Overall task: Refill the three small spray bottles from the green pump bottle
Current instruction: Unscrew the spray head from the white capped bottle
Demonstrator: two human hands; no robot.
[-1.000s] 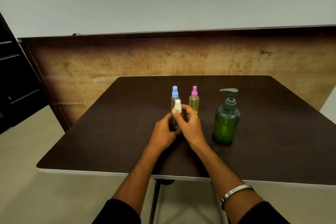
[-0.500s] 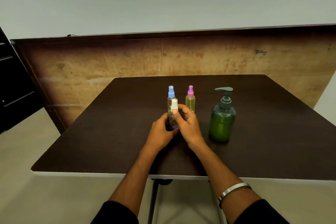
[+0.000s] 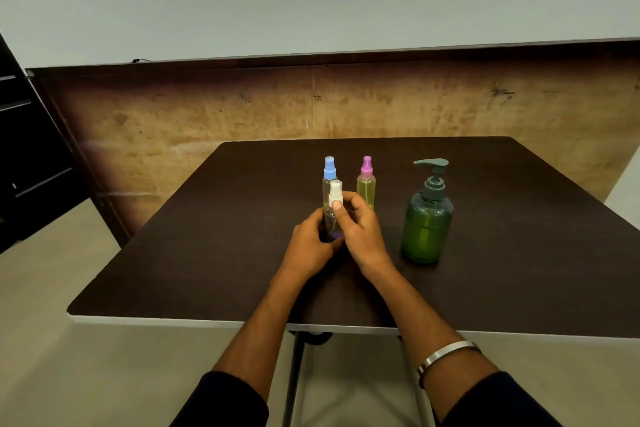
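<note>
A dark table [image 3: 214, 253] stands before a worn brown panel [image 3: 173, 121], bare toward its left and near edges; near its middle, left hand [image 3: 308, 246] and right hand [image 3: 360, 232] curl round the white-capped spray bottle [image 3: 335, 198], right thumb just below the cap; blue-capped bottle [image 3: 329, 170] and pink-capped bottle [image 3: 366, 180] stand just behind; green pump bottle [image 3: 426, 222] stands right, apart.

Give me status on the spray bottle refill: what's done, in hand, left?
Done, by the look of it: the pink-capped bottle stands capped and full of yellow liquid. In hand: the left hand and right hand both grip the white-capped bottle, cap on, body looking clear. Left: refilling it from the green pump bottle, which nobody is touching. The blue-capped bottle is mostly hidden; level unclear.
</note>
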